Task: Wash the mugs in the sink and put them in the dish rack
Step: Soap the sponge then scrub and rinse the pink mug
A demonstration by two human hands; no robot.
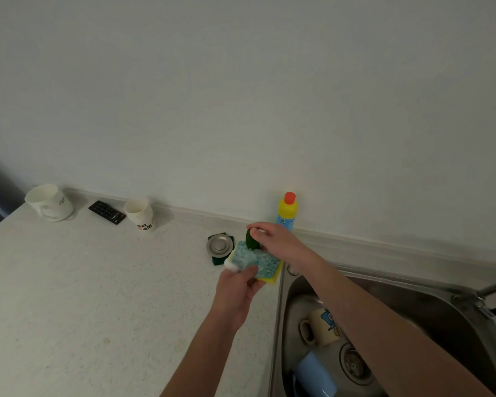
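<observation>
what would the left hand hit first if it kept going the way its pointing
Probably the steel sink plug lying on the counter just past the sponge that the left hand holds; depth is hard to judge, so the hand might pass above it.

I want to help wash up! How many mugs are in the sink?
2. A cream ceramic mug with a cartoon picture lies on its side mid-sink; a light blue mug lies nearer the camera. The person's right arm may hide others.

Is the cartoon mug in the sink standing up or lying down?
Lying down. The cartoon mug rests on its side in the sink, with its handle pointing left.
</observation>
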